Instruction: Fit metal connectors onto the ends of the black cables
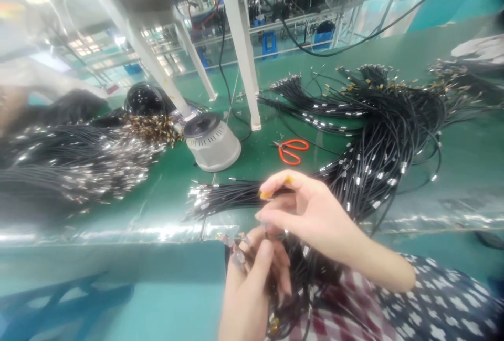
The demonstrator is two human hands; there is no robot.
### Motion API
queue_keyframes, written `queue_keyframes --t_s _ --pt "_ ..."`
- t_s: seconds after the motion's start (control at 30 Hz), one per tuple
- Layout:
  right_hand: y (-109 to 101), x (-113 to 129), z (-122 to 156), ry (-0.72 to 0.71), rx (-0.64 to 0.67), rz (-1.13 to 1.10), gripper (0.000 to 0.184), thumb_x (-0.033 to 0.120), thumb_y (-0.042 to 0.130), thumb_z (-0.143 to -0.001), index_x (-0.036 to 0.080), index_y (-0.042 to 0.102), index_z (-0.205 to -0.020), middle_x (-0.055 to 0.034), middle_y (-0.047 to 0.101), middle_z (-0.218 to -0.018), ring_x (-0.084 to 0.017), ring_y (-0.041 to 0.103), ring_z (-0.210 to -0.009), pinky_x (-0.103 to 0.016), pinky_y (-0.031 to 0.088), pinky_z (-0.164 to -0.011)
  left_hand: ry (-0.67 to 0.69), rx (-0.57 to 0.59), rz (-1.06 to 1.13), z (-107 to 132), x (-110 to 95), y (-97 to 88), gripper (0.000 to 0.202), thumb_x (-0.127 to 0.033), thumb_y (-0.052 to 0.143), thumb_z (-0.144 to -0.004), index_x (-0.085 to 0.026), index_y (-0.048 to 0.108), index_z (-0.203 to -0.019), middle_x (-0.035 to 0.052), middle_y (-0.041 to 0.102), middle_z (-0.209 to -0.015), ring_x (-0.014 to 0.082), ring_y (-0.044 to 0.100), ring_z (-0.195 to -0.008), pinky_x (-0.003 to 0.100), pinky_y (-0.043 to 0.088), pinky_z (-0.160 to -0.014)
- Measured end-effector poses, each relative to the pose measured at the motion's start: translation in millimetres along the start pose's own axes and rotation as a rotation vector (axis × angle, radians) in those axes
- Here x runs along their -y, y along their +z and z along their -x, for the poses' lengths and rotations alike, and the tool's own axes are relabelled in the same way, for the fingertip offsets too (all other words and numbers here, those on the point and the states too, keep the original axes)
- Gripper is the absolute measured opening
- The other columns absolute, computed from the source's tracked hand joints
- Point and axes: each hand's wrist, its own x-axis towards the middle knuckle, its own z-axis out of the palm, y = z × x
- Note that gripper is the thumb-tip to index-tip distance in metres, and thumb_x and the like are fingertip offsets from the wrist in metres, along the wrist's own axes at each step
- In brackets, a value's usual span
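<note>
In front of the table's edge, my left hand is closed around several thin black cables, and their connector ends stick out past the thumb. The cables trail down over my lap. Just above, my right hand has its thumb and fingers brought together over the left fingertips. A small greyish piece shows at this pinch, too blurred to name. Yellow patches show on two right fingers. Behind the hands, a bundle of black cables with silvery ends lies on the green table, partly hidden by my right hand.
Orange-handled scissors lie near a white round device with a black top. A large cable pile spreads to the right, other blurred bundles to the left. White posts stand on the table. A black cord hangs across the back.
</note>
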Motion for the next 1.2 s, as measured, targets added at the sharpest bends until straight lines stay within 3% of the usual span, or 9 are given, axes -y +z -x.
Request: queue_keyframes --t_s 0.07,0.17,0.37,0.57,0.7,0.93,1.2 --pt "-9 -1 -2 0.064 0.015 -0.065 0.031 0.006 0.071 -0.07 0.019 0.055 -0.094 0.0009 0.059 -0.097 -0.007 0.065 -0.065 -0.019 0.053 -0.061 0.022 -0.075 0.012 0 -1 -3.1 0.03 -0.043 0.07 -0.078 -0.017 0.07 -0.093 0.0034 0.066 -0.069 0.0127 0.055 -0.058 0.021 0.042 -0.052" --pt "-21 -1 -3 0.134 0.074 -0.088 0.035 0.005 0.073 -0.069 0.017 0.054 -0.096 0.0008 0.058 -0.097 -0.006 0.065 -0.067 -0.017 0.05 -0.062 0.044 -0.153 -0.031 -1 1 -7.5 0.028 -0.043 0.074 -0.075 -0.016 0.073 -0.085 0.0031 0.066 -0.072 0.0111 0.053 -0.063 0.019 0.042 -0.057" --pt "-25 -1 -4 0.209 0.171 -0.056 0.035 0.008 0.072 -0.068 0.017 0.054 -0.096 -0.001 0.057 -0.101 -0.007 0.065 -0.066 -0.02 0.051 -0.061 0.025 -0.068 -0.13 -2 0 -6.5 0.021 -0.03 0.084 -0.062 -0.015 0.073 -0.071 0.0006 0.066 -0.064 0.0045 0.041 -0.048 0.017 0.034 -0.047" --pt "-28 -12 3 0.152 0.031 -0.017 0.027 0.021 0.076 -0.073 0.018 0.056 -0.091 -0.0014 0.063 -0.09 -0.012 0.063 -0.079 -0.026 0.05 -0.075 -0.07 -0.028 -0.139 -4 -4 -4.3 0.021 -0.032 0.075 -0.073 -0.013 0.069 -0.076 0.0023 0.063 -0.052 0.0046 0.039 -0.041 0.017 0.021 -0.039" --pt "-34 -14 14 0.192 0.075 0.005 0.031 0.029 0.078 -0.072 0.018 0.055 -0.09 0.0019 0.062 -0.074 -0.01 0.059 -0.067 -0.025 0.048 -0.068 -0.053 -0.022 -0.173 -5 -1 -6.9 0.018 -0.031 0.073 -0.076 -0.014 0.069 -0.079 0.0011 0.062 -0.053 0.0043 0.038 -0.042 0.017 0.023 -0.04" --pt "-34 -6 19 0.153 0.137 0.229 0.025 0.023 0.074 -0.074 0.017 0.056 -0.091 0.0011 0.066 -0.073 -0.013 0.06 -0.069 -0.028 0.048 -0.073 -0.043 -0.047 -0.252 -1 -4 -2.7 0.017 -0.031 0.075 -0.071 -0.015 0.069 -0.076 0.0002 0.06 -0.05 0.0062 0.037 -0.043 0.019 0.021 -0.041" --pt "-33 -3 18 0.138 0.166 0.292 0.022 0.014 0.069 -0.075 0.018 0.056 -0.093 0.0022 0.065 -0.073 -0.012 0.06 -0.069 -0.027 0.047 -0.073 -0.038 -0.012 -0.335 1 -7 -1.5 0.013 -0.028 0.072 -0.073 -0.015 0.07 -0.072 -0.0004 0.058 -0.049 0.0067 0.038 -0.044 0.019 0.024 -0.042"
